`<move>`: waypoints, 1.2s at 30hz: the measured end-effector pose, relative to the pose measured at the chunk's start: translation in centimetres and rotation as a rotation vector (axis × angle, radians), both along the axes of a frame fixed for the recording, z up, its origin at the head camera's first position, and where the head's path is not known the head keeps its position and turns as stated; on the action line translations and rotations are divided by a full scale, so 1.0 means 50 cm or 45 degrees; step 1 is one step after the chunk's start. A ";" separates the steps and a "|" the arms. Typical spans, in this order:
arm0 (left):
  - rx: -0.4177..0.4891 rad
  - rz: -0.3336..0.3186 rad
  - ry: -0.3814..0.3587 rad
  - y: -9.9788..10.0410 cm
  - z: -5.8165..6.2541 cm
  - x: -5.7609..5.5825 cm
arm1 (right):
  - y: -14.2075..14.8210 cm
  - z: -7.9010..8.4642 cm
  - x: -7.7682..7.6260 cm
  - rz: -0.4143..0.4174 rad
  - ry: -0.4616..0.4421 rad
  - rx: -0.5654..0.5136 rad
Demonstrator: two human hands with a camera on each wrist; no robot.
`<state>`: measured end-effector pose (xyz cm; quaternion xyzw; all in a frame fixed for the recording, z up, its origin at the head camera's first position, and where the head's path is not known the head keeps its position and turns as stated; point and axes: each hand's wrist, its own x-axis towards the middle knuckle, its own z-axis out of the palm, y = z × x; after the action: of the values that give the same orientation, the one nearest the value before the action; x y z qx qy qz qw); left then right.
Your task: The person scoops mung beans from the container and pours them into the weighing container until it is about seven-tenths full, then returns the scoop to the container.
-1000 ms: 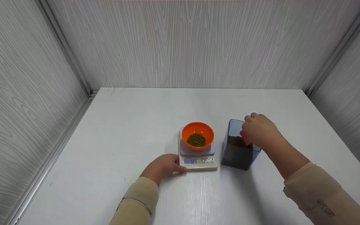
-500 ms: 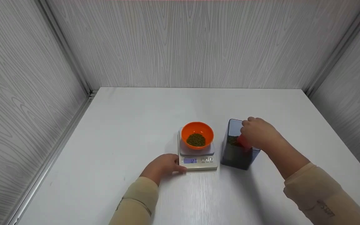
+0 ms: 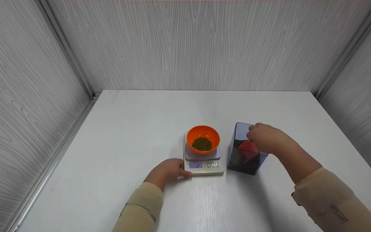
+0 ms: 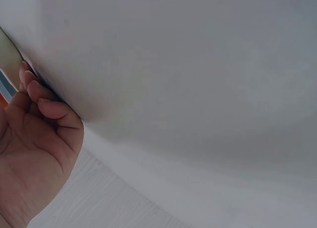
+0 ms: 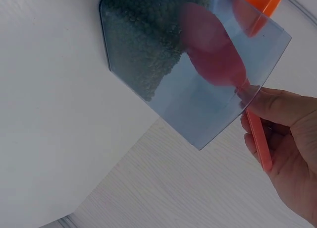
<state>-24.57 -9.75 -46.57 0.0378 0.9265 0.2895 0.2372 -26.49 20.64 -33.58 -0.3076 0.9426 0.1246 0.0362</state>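
Note:
In the head view my left hand (image 3: pixel 169 169) holds the left front corner of a white digital kitchen scale (image 3: pixel 217 171), thumb along its front edge. The left wrist view shows that hand (image 4: pixel 39 143) with curled fingers against the scale's side. An orange bowl (image 3: pixel 213 132) with small green granules (image 3: pixel 201 144) sits on the scale. My right hand (image 3: pixel 267 138) grips the handle of a red scoop (image 3: pixel 248 150), whose bowl is inside a clear bluish container (image 3: pixel 242 166). In the right wrist view the scoop (image 5: pixel 213 49) shows through the container wall, beside dark green granules (image 5: pixel 143 34).
The container stands just right of the scale on a white table (image 3: pixel 134 129). Grey wood-grain panels (image 3: pixel 204 45) rise behind the table and at both sides. The scale's display (image 3: pixel 195 165) is lit, but its digits are too small to read surely.
My right hand has lowered slightly toward me, and the red scoop has tilted so that more of it shows inside the container. The left hand, scale and bowl stay put.

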 end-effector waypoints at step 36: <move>0.003 0.037 -0.021 0.001 -0.004 -0.002 | -0.023 -0.047 -0.023 -0.093 -0.083 -0.091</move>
<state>-24.68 -9.70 -46.79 0.0224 0.9246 0.2943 0.2407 -27.63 19.49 -35.94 -0.2780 0.9554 0.0794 0.0606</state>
